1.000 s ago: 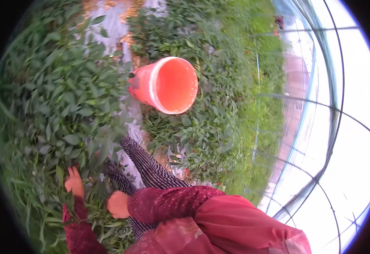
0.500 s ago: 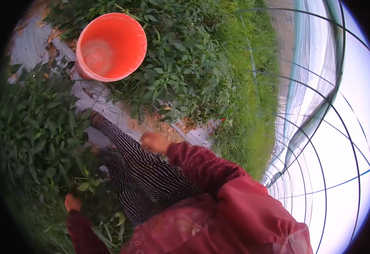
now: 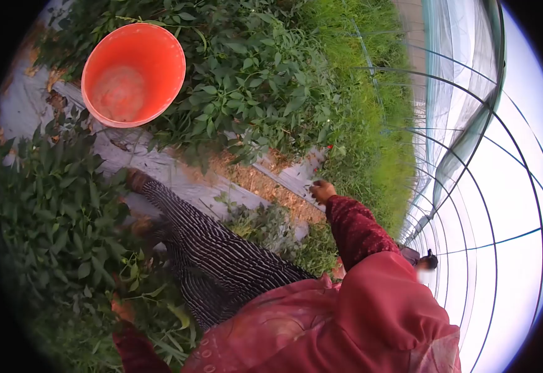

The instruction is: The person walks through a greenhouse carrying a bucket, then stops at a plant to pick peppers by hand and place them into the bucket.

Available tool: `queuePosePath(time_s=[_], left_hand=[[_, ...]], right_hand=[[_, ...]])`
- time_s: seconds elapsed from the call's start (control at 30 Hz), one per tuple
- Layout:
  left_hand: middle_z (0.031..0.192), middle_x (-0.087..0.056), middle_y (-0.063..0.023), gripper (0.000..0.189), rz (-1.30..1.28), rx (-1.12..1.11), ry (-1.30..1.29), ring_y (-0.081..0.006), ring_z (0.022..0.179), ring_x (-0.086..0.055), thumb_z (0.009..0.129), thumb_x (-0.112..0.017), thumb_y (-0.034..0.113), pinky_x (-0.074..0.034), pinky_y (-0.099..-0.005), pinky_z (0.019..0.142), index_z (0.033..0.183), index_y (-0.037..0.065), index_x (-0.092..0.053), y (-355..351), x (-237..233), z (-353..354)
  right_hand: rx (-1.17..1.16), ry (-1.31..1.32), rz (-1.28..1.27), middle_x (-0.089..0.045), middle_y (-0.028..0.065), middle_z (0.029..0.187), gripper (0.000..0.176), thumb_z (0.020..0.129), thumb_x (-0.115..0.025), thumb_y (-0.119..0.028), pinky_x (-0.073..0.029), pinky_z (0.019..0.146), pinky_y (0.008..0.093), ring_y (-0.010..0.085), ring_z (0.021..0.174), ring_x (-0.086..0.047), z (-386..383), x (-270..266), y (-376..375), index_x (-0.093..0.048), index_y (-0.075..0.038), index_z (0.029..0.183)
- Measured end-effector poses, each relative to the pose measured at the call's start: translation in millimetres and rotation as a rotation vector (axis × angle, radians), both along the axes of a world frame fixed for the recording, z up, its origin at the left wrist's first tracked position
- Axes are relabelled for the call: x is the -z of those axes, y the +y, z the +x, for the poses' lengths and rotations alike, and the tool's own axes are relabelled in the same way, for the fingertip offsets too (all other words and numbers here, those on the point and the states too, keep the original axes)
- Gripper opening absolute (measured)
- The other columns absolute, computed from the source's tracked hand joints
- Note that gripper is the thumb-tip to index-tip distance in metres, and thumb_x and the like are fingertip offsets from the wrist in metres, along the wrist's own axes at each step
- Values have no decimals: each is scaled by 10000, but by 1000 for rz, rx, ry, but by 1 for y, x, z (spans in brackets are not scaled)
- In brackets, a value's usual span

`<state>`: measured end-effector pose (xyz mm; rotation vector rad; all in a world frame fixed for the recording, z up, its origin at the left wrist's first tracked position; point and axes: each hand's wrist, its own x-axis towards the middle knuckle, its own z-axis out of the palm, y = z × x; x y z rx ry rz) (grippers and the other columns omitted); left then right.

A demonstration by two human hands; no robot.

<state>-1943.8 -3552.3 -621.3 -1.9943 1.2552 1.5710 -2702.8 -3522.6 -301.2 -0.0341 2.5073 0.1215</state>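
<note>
At the right, my right hand (image 3: 323, 191) is held out over the path with its fingers curled in; anything inside them is too small to make out. My left hand (image 3: 122, 309) reaches low into the leafy green plants (image 3: 66, 205) at the left, blurred and partly covered by foliage, so its fingers do not show clearly. A light green, elongated leaf or pod (image 3: 179, 316) hangs close to it. Farther ahead, an orange bucket (image 3: 166, 81) stands between the plant rows, with nothing visible inside but a dusty bottom.
Grey plastic sheeting (image 3: 215, 189) and dry brown litter (image 3: 246, 176) cover the path. My striped trouser legs (image 3: 222, 248) stretch across it. Tall grass (image 3: 383, 124) borders the greenhouse's hooped wall (image 3: 464, 93). A small red spot (image 3: 330, 147) shows among leaves. Another person (image 3: 428, 261) appears far back.
My right hand has swung from in front of my legs out to the right. My left hand stays low among the plants. The bucket sits farther left in view as the camera turned.
</note>
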Motion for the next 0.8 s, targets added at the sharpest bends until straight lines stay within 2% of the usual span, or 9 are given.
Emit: queuePosePath(time_s=[0.1, 0.13, 0.2, 0.23, 0.27, 0.4, 0.47, 0.67, 0.8], left_hand=[[951, -610, -125, 461, 60, 635, -483, -265, 782, -585, 789, -544, 354, -474, -358, 699, 1193, 134, -530, -64, -97, -65], [951, -610, -125, 461, 84, 619, -501, -265, 782, -585, 789, -544, 354, -474, -358, 699, 1193, 134, -530, -70, -103, -72], [931, -623, -134, 423, -505, 477, 284, -296, 824, -596, 734, -603, 216, -481, -378, 697, 1120, 58, -535, -71, -125, -49], [951, -594, -13, 308, 165, 666, 105, -135, 844, -544, 901, -392, 323, -474, -346, 642, 1104, 154, -552, -67, -108, -30], [866, -630, -75, 393, -62, 802, 416, -184, 733, -601, 713, -634, 340, -473, -322, 619, 1029, 109, -597, 1, -32, 55], [714, -576, -228, 295, -39, 125, -53, -342, 655, -584, 717, -609, 287, -450, -404, 590, 801, 5, -599, -85, -176, -49], [767, -619, -35, 228, 31, -117, 9, -145, 574, -551, 839, -565, 293, -459, -283, 529, 919, 85, -613, -69, -177, -28], [912, -626, -9, 275, 30, -1172, 255, -108, 747, -568, 847, -590, 132, -478, -234, 660, 1118, 94, -564, -50, -213, 13], [1107, -582, -41, 391, -62, -1028, 226, -141, 1039, -527, 820, -609, 94, -380, -296, 967, 1197, 103, -509, -12, -227, 32]], right_hand=[[-150, -251, -71, -621, 94, 776, 446, 781, -586, -287, -483, 510, 282, 139, 615, -577, 57, 45, -41, -531, -52, 1156], [-175, -333, -139, -600, 74, 751, 399, 802, -558, -256, -470, 541, 278, 131, 629, -562, 86, 47, -68, -535, -63, 1150], [-249, -442, -183, -599, 66, 755, 382, 803, -555, -248, -453, 545, 276, 134, 617, -548, 120, 64, -99, -539, -59, 1135], [-311, -548, -240, -598, 58, 759, 366, 804, -552, -239, -436, 548, 273, 136, 605, -535, 150, 83, -118, -542, -54, 1120], [-371, -620, -282, -578, 36, 729, 339, 814, -543, -216, -421, 539, 260, 119, 584, -509, 178, 88, -137, -546, -54, 1112], [-295, -945, -385, -511, -25, 659, 253, 846, -519, -104, -360, 499, 205, 49, 538, -422, 260, 96, -194, -562, -73, 1094], [-298, -1036, -374, -503, -31, 651, 245, 850, -519, -83, -347, 493, 193, 37, 532, -406, 296, 99, -208, -566, -80, 1090], [-553, -1129, -252, -517, -27, 679, 213, 848, -537, -97, -362, 512, 188, 39, 552, -415, 388, 109, -211, -576, -87, 1057], [-713, -1327, -253, -517, -30, 730, 216, 831, -522, -63, -377, 533, 190, 39, 581, -429, 446, 106, -233, -572, -77, 1041]])
